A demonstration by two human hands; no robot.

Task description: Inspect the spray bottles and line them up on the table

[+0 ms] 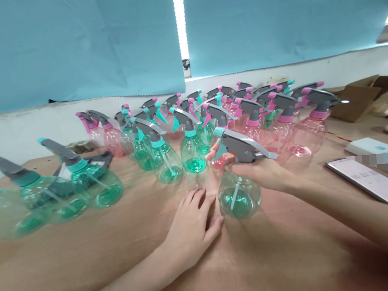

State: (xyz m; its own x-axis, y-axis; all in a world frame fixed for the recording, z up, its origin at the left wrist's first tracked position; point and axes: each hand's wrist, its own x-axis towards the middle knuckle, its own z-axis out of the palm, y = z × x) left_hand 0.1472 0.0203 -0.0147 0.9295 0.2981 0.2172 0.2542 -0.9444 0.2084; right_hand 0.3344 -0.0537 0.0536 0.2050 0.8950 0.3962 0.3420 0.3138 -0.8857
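Note:
My right hand (260, 171) is wrapped round the neck of a clear green spray bottle (241, 200) with a grey and teal trigger head. Its fingers reach toward the teal trigger, and a white tube shows inside the bottle. Just left of that bottle, my left hand (195, 218) lies on the wooden table (123, 265), palm down, fingers loosely spread and holding nothing. Straight beyond the hands stand two more green spray bottles, a nearer one (166, 163) and another (193, 152) beside it.
Rows of pink spray bottles (283, 131) and green ones fill the back of the table. Several green bottles (97, 183) stand at left near a dark bag (105, 158). A phone (370, 180), a white box (370, 144) and an open cardboard box (356, 99) are at right.

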